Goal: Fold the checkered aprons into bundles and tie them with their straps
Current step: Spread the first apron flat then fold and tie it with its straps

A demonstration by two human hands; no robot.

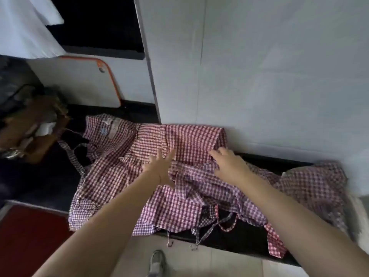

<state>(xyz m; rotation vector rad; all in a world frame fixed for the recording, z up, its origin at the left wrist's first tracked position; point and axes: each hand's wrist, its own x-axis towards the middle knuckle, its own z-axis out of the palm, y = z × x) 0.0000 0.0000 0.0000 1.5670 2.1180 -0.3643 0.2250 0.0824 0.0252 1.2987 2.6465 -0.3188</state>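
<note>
At the left end of the dark counter [50, 176] sits a blurred brown heap [34, 128] that we cannot identify, with a white board with an orange rim [79, 82] leaning against the wall behind it. Next comes the first checkered apron [107, 156], spread flat from the back edge to the front edge, its thin neck strap [76, 156] looping out toward the left.

Our left hand [159, 168] lies on the cloth near the middle of the counter, fingers straight and spread, pressing down and gripping nothing. Just beside it our right hand [229, 164] rests on the rumpled fabric; its fingers reach forward, slightly bent, and we cannot tell whether they pinch a fold or only touch it. Beyond both hands, a section of apron already doubled over [195, 138] lies against the white wall [259, 76].

Further right, more checkered cloth [311, 188] is heaped toward the right end, and loose straps [225, 222] dangle over the front edge.

We judge that we are early in the folding, smoothing and gathering the cloth. Next we need a firm grip on an edge to fold it tighter, keeping the straps free for tying.
</note>
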